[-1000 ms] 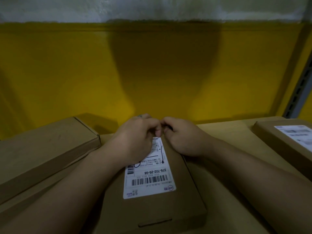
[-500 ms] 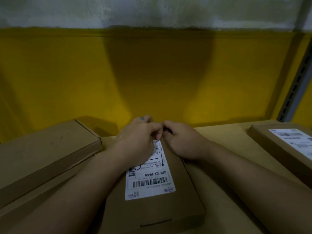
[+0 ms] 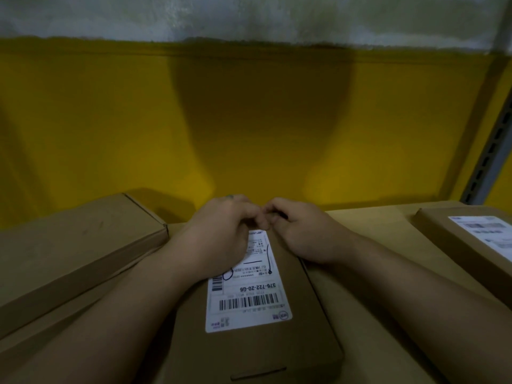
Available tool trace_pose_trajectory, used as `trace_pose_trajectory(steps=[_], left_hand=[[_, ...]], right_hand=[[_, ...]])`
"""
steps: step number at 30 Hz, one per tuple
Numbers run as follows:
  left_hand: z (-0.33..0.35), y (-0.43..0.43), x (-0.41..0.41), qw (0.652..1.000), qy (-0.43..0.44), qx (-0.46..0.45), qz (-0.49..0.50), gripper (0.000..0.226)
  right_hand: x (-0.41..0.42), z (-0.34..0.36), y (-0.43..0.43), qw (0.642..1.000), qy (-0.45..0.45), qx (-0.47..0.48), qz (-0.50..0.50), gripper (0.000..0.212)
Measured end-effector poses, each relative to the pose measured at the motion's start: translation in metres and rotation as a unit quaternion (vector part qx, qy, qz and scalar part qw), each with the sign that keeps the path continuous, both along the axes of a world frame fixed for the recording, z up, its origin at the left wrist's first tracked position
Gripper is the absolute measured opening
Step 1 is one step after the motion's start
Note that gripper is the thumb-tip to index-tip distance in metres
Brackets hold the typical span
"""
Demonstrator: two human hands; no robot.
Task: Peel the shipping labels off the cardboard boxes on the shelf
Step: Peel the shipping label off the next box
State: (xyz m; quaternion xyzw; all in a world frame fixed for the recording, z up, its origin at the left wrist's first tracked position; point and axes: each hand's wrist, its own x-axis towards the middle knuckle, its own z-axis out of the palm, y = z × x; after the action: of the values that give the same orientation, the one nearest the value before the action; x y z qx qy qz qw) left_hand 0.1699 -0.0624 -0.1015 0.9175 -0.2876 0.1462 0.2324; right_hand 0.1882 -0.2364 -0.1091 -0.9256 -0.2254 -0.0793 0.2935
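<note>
On the middle box [image 3: 313, 345], our left hand [image 3: 219, 236] and right hand [image 3: 300, 232] meet at the far edge of the shipping label [image 3: 249, 297], fingers curled, probably picking it loose; any grip we cannot tell.

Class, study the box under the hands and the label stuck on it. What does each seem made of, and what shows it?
Box: brown cardboard, matt, with folded edges and a tuck slot. Label: probably white paper, smooth, slightly glossy, printed with black barcodes.

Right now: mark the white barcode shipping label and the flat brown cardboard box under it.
white barcode shipping label [image 3: 248, 302]: head view, barcode strip.
flat brown cardboard box [image 3: 249, 353]: head view, bare lid.
</note>
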Motion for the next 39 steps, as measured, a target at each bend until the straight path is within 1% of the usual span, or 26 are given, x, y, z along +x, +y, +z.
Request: trace_pose_trajectory(steps=[2, 5, 11, 17, 20, 24, 27, 28, 31, 33, 36, 39], left_hand=[[0.001, 0.001, 0.0, 1.0, 0.006, -0.006, -0.002, 0.038], [0.002, 0.002, -0.001, 1.0, 0.009, -0.01, -0.007, 0.037], [0.001, -0.002, 0.001, 1.0, 0.007, 0.01, -0.005, 0.035], [0.002, -0.007, 0.002, 0.999, 0.026, 0.026, 0.022, 0.04], [0.003, -0.009, 0.001, 0.999, 0.024, 0.038, 0.024, 0.037], [0.003, -0.01, 0.001, 0.998, 0.019, 0.048, 0.03, 0.035], [0.004, -0.011, 0.002, 0.998, 0.019, 0.058, 0.034, 0.034], [0.004, -0.012, 0.002, 0.997, 0.02, 0.059, 0.034, 0.034], [0.004, -0.013, 0.001, 0.997, 0.019, 0.066, 0.032, 0.03], [0.003, -0.011, 0.001, 0.997, 0.01, 0.073, 0.026, 0.032], [0.0, -0.007, 0.002, 0.999, 0.012, 0.042, 0.008, 0.033], [0.0, -0.004, 0.004, 1.0, 0.002, -0.004, 0.009, 0.032]], right_hand=[[0.0, -0.001, 0.0, 1.0, 0.001, 0.0, -0.001, 0.025], [0.0, 0.0, -0.001, 1.0, 0.0, -0.008, 0.001, 0.025], [0.0, 0.001, 0.0, 1.0, -0.013, -0.018, 0.003, 0.026], [-0.001, -0.002, 0.003, 1.0, -0.022, -0.018, -0.006, 0.022], [-0.003, -0.002, 0.005, 1.0, -0.019, -0.003, -0.003, 0.018], [-0.003, -0.001, 0.005, 1.0, -0.017, 0.0, -0.001, 0.02], [-0.004, 0.0, 0.005, 1.0, -0.015, 0.006, -0.003, 0.03], [-0.005, 0.0, 0.005, 1.0, -0.014, 0.007, -0.004, 0.029], [-0.004, 0.0, 0.005, 1.0, -0.006, 0.003, -0.008, 0.017], [-0.004, 0.0, 0.005, 1.0, -0.004, 0.004, -0.013, 0.02], [-0.004, 0.0, 0.004, 1.0, -0.004, 0.001, -0.018, 0.026], [-0.003, 0.0, 0.004, 1.0, -0.007, -0.008, -0.014, 0.024]])
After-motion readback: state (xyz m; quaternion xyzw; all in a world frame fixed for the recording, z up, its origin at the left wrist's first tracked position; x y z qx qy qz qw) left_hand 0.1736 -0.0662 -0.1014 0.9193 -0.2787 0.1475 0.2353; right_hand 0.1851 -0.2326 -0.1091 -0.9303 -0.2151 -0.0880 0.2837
